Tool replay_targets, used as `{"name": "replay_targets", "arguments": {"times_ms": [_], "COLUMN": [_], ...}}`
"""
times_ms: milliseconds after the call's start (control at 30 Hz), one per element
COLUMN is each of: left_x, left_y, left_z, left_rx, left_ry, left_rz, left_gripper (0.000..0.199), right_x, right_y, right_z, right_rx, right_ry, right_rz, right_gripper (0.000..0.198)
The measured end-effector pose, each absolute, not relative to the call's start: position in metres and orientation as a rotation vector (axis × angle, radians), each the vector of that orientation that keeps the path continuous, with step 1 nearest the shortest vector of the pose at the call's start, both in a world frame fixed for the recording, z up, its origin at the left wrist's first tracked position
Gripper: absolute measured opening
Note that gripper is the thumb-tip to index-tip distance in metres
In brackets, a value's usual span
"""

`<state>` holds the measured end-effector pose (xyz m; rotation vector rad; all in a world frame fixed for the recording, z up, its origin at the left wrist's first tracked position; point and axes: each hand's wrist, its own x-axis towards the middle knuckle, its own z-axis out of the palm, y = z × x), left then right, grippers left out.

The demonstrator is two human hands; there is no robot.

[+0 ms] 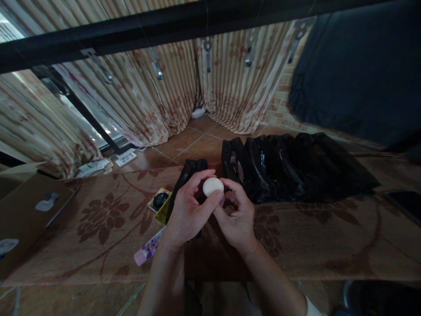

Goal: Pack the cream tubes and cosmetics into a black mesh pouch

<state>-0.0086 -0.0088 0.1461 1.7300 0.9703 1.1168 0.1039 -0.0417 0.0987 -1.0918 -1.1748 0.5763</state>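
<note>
Between both hands is a small round white disc (213, 187), its flat face turned up toward me; its exact kind does not show. My left hand (190, 206) is closed on it, thumb on the near edge and fingers behind. My right hand (236, 215) grips its right edge with fingertips and thumb. Partly covered by my left hand, a black pouch (189, 172) lies on the cloth. To its left are a round black compact (161, 200) on a gold-edged square, a yellow packet (162, 214), and a pink and purple tube (147, 249) partly behind my left forearm.
Several black mesh pouches (283, 166) stand in a row at right on the brown flowered cloth (131, 219). A cardboard box (29, 210) is at left, a dark phone-like slab (406, 204) at far right. A black bar (148, 30) with metal hooks crosses above, before curtains (138, 92).
</note>
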Motion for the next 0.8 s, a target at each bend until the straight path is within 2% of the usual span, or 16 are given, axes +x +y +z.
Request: {"name": "replay_targets", "arguments": {"times_ms": [800], "left_x": [-0.0077], "left_y": [-0.0092], "left_z": [0.1483], "left_rx": [1.623], "left_ry": [0.901], "left_rz": [1.161], "left_gripper": [0.032], "right_x": [0.1065], "right_y": [-0.0388], "right_z": [0.0951], "right_rx": [-1.067], "right_ry": [-1.136], "right_rz": [0.579], "right_gripper": [0.029]}}
